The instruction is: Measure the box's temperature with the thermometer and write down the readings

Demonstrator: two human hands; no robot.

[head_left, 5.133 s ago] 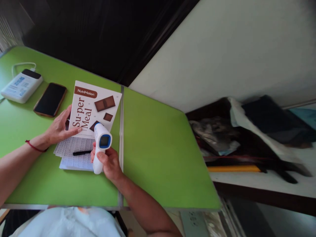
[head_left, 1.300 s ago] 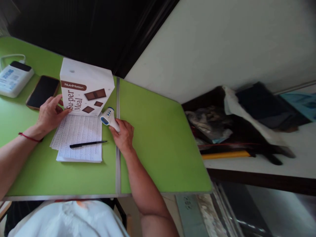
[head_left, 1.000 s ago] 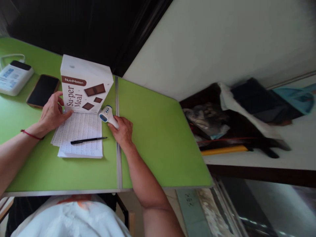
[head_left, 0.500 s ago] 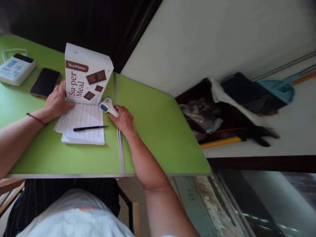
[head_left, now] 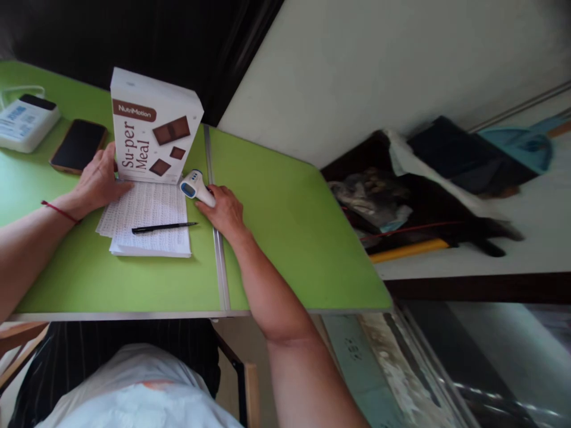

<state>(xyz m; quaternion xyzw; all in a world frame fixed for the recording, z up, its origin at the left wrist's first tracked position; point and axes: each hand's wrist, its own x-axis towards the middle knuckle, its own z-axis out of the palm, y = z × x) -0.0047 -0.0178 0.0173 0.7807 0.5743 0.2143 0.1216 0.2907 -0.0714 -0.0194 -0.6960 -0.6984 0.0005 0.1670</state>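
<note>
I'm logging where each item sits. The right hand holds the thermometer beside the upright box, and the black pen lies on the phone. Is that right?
Not quite. In the head view the black pen lies on the printed sheets, not on the phone, which sits apart at the left. The rest holds: the right hand holds the thermometer beside the upright box.

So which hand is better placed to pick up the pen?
Probably the left hand: it only rests against the box, just beyond the pen on the papers. The right hand is wrapped around the thermometer.
</note>
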